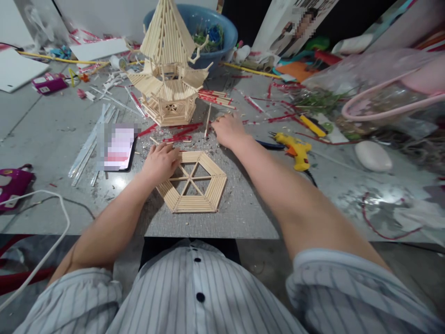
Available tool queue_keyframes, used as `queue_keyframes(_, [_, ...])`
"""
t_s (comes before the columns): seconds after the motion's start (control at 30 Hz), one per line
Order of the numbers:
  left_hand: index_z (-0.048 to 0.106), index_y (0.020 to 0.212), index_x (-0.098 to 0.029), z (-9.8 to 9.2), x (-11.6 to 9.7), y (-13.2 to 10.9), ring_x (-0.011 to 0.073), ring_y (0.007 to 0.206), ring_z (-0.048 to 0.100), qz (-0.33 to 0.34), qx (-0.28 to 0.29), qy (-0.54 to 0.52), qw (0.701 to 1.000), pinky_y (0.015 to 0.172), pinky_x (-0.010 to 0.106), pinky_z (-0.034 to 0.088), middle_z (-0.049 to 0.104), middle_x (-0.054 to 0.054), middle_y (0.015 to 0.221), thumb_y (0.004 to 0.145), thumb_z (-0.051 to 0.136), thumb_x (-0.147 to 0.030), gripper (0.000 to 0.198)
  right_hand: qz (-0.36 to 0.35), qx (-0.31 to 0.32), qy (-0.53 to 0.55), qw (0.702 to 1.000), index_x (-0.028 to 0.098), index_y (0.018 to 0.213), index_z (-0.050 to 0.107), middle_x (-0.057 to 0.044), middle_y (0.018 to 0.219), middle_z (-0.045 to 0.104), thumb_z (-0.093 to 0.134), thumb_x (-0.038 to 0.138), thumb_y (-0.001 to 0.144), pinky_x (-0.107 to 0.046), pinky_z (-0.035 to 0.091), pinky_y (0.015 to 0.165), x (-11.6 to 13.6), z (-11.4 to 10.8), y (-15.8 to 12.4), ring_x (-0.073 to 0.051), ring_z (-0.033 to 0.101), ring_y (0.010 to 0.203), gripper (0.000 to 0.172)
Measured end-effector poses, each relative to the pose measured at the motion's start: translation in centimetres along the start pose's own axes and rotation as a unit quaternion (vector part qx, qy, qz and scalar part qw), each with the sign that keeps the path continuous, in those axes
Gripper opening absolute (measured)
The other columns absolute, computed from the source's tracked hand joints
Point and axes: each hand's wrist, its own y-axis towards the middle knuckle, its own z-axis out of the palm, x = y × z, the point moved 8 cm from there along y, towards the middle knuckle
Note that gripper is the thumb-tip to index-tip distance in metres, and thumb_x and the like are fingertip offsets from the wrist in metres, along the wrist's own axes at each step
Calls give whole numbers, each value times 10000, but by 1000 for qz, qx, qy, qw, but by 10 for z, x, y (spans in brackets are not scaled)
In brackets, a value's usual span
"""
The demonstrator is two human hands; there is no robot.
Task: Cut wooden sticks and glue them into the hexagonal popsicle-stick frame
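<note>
A flat hexagonal frame of wooden sticks (203,185), with spokes across its middle, lies on the grey mat (239,208) in front of me. My left hand (160,162) rests on its upper left edge with the fingers curled down onto the sticks. My right hand (227,130) reaches further back, palm down, fingers bent over the mat near a loose thin wooden stick (207,120). Whether it grips anything is hidden. Behind both hands stands a tall pagoda model of wooden sticks (168,69).
A phone (118,147) lies left of the frame. A yellow glue gun (295,149) lies to the right. Red and white strips litter the table. A blue basin (215,37) stands at the back, a plastic bag (375,88) at right, a white cable (52,204) at left.
</note>
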Motion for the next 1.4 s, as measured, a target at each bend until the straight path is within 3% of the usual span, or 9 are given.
queue_keyframes(0.27, [502, 1331, -160, 4, -2, -4, 354, 1382, 337, -12, 38, 2, 999, 1096, 609, 254, 476, 156, 1428, 907, 461, -414, 496, -22, -5, -27, 999, 84, 828, 703, -157, 895, 707, 272, 71, 917, -508, 322, 967, 2, 9, 8, -248, 595, 967, 440])
queue_keyframes(0.47, [508, 1323, -149, 5, 4, -2, 358, 1381, 341, -33, 18, -6, 999, 1095, 616, 262, 493, 171, 1409, 907, 477, -392, 483, -1, -165, 105, 981, 137, 870, 689, -120, 979, 713, 467, 202, 895, -478, 326, 1002, -13, -46, -14, -243, 586, 1032, 233])
queue_keyframes(0.53, [531, 1299, -139, 4, 6, -1, 371, 1369, 357, -38, 2, -12, 999, 1088, 628, 259, 511, 181, 1390, 899, 497, -389, 473, 16, -246, 222, 943, 182, 910, 692, -78, 960, 718, 529, 258, 871, -440, 379, 965, -22, -70, -35, -226, 607, 998, 185])
queue_keyframes(0.6, [566, 1258, -129, 0, 5, -1, 370, 1341, 395, -29, -28, -26, 999, 1078, 612, 286, 547, 185, 1352, 891, 515, -363, 438, 68, -328, 375, 864, 210, 908, 678, -48, 907, 710, 564, 335, 855, -389, 452, 877, -38, -83, -62, -189, 630, 891, 177])
queue_keyframes(0.67, [606, 1205, -112, -8, 1, 0, 336, 1268, 481, -11, -74, -68, 995, 1052, 542, 355, 601, 186, 1282, 891, 516, -336, 396, 120, -348, 526, 767, 239, 862, 657, -11, 789, 677, 607, 434, 814, -333, 495, 691, -47, -75, -84, -149, 608, 687, 207])
queue_keyframes(0.8, [688, 1050, -123, -17, -3, -1, 189, 904, 644, -11, -115, -248, 962, 825, 337, 497, 717, 128, 1026, 892, 499, -355, 338, 169, -207, 729, 630, 237, 811, 634, 15, 710, 634, 711, 472, 697, -259, 413, 468, -25, -32, -99, -93, 510, 506, 273])
queue_keyframes(0.9, [717, 884, -145, -8, -10, 0, 116, 686, 607, -20, -41, -392, 919, 630, 250, 465, 725, 64, 828, 853, 536, -385, 302, 188, -138, 781, 579, 229, 787, 617, 30, 677, 633, 767, 427, 625, -232, 381, 427, -5, -15, -103, -70, 479, 467, 297])
queue_keyframes(1.07, [695, 745, -133, 3, -24, -2, 77, 584, 530, -18, 77, -477, 876, 566, 212, 420, 668, 17, 673, 775, 618, -359, 241, 201, -89, 800, 557, 233, 783, 595, 43, 637, 649, 783, 350, 601, -208, 332, 372, 1, -8, -106, -57, 448, 408, 286])
queue_keyframes(1.4, [708, 786, -125, 4, -43, -6, 76, 574, 499, 36, 162, -328, 930, 571, 203, 373, 625, 3, 627, 831, 513, -308, 272, 219, -1, 807, 548, 207, 791, 532, 23, 685, 679, 717, 213, 646, -188, 355, 339, 9, 10, -108, -55, 478, 380, 235])
